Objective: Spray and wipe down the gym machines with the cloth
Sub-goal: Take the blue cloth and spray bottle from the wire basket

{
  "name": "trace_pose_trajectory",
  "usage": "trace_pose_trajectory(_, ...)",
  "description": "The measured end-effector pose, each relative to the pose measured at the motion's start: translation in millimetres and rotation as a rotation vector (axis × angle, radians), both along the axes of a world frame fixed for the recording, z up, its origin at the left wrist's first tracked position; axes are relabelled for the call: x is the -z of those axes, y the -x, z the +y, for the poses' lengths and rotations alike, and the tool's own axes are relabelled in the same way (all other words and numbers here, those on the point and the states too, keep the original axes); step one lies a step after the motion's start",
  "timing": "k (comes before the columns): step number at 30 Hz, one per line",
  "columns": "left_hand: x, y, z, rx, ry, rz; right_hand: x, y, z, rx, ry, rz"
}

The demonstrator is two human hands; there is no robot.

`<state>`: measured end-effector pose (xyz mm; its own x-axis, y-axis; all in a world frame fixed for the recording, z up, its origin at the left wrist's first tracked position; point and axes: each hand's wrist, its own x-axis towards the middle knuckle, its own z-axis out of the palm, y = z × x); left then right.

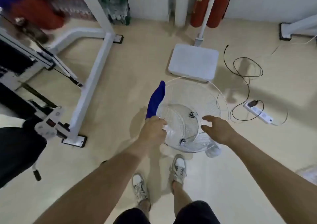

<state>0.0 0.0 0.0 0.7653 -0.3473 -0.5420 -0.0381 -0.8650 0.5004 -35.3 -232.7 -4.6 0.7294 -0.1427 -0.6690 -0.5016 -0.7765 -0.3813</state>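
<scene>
The blue cloth sticks up and forward out of the left hand, which is clenched around its lower end, just beside the left rim of a white wire fan cage seen from above. Something pale and clear shows at the fingers of that hand; it may be the spray bottle, but I cannot tell. The right hand hovers over the near right side of the cage with fingers spread and relaxed, grasping nothing. A clear rounded object sits below the cage's near edge, too blurred to name. The fan's white base stands on the floor beyond. The white gym machine frame is off to the left, well apart from both hands, with a black padded seat at the left edge. To the right a black cable loops toward a power strip. No wet streaks or wiped patches can be made out on the machine, so nothing shows how much has been cleaned. With both hands at the fan and the cloth touching no machine, I judge the wiping itself is paused or between machines, and the frame and seat at left look like what remains.
</scene>
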Motion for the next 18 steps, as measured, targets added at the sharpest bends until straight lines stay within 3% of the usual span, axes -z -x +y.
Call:
trace_pose_trajectory(8,93.9,-23.6,-0.2,0.103,-0.394,-0.031,90.6,35.8,-26.9,-0.004,0.205,0.054)
trace_pose_trajectory(11,115.3,-31.3,2.4,0.079,-0.431,-0.015,106.8,45.6,-35.6,0.071,0.277,0.015)
trace_pose_trajectory(14,131.8,-33.9,7.7,0.279,-0.399,-0.397,118.2,49.1,-37.4,0.122,0.265,0.024)
trace_pose_trajectory(16,135.4,-38.7,13.3,0.296,-0.391,-0.494,123.6,49.0,-37.0,0.144,0.251,0.038)
trace_pose_trajectory(18,136.5,-42.0,15.5,0.202,-0.381,-0.346,123.8,47.5,-35.0,0.149,0.257,0.051)
